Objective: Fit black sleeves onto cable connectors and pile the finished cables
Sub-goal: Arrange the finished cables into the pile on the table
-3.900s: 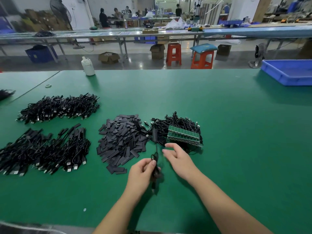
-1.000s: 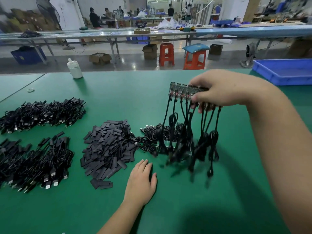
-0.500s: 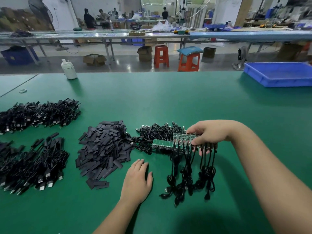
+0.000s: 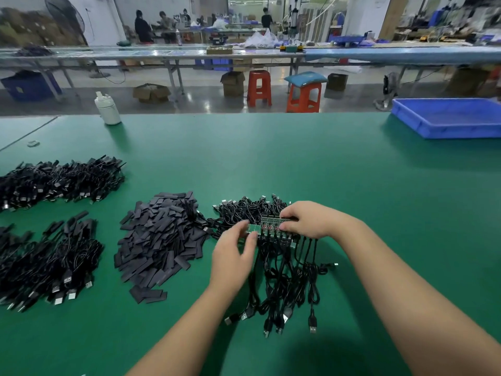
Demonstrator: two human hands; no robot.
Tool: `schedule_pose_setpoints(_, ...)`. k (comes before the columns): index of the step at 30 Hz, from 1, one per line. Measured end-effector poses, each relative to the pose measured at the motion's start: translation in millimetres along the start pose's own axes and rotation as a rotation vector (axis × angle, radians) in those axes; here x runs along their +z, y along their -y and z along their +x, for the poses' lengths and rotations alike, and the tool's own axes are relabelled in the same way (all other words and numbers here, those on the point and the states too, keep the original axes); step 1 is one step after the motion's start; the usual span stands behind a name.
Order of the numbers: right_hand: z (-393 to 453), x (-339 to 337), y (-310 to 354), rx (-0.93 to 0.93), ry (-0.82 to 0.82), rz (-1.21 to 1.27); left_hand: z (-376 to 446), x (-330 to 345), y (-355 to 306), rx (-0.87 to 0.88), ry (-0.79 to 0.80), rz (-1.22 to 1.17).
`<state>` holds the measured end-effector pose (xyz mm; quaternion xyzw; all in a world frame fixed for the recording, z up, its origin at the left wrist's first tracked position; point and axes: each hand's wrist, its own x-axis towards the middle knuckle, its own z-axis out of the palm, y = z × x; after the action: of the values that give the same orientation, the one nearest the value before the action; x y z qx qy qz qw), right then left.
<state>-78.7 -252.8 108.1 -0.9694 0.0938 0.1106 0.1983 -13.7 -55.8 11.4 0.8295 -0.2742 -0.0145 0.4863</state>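
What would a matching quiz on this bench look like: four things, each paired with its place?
Things:
1. bottle
2. tray
3. sleeves
4. board strip

Places:
A. between both hands
B. far right of the table
C. far left edge of the table
D. heaped left of the hands

Pairs: 1-C, 2-B, 3-D, 4-A

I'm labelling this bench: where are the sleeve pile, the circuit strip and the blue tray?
sleeve pile (image 4: 160, 240): head view, pile's middle.
circuit strip (image 4: 271, 226): head view, its middle.
blue tray (image 4: 423, 131): head view, near wall.
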Motion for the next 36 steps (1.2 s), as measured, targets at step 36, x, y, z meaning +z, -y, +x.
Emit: schedule_pose_setpoints(36,31.2,50.1,5.2,-0.04,-0.523,0.117,35.6,20.3,-40.3,-0.202,-0.098,0.21)
